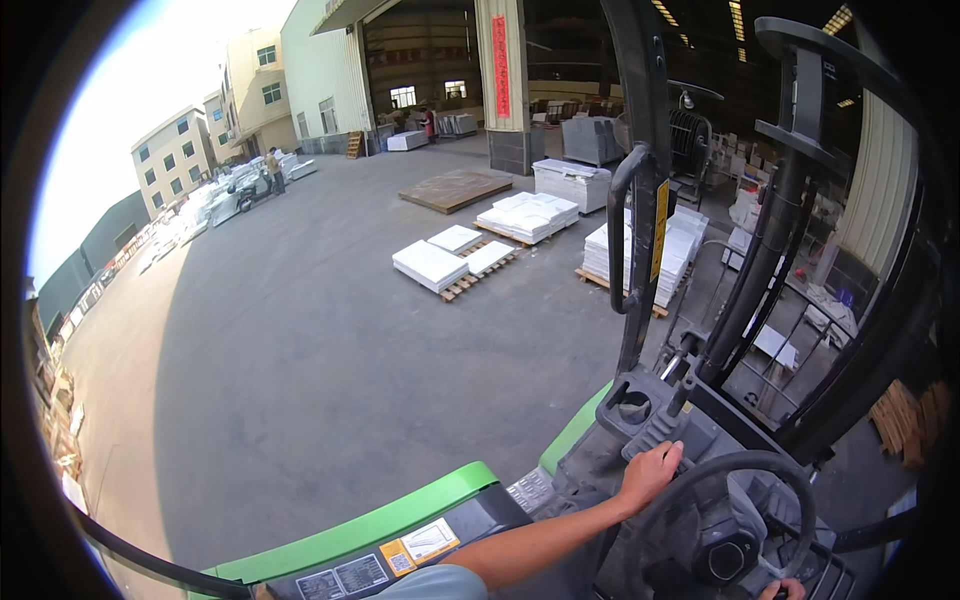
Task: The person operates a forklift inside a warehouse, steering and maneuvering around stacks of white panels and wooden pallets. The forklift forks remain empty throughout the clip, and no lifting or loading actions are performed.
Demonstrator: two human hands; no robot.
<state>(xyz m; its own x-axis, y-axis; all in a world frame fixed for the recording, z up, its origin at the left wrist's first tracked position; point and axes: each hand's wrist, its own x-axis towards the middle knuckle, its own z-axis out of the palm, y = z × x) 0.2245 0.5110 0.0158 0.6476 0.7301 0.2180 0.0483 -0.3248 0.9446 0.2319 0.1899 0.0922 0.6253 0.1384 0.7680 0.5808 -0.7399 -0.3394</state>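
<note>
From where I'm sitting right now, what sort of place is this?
Probably a factory or warehouse yard: stacked white slabs on a wooden pallet, a large open-fronted hall beyond, and what looks like a forklift's steering wheel before you.

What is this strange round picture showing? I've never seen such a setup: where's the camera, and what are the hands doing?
There's no robot: someone with bare hands is aboard a forklift. The only picture comes from a fisheye camera worn on their head, so straight edges bend. The left hand is at the grey dashboard, beside the steering wheel; whether it grips anything is unclear. The right hand is partly cut off near the wheel. Outside, white slabs lie on wooden pallets.
</note>
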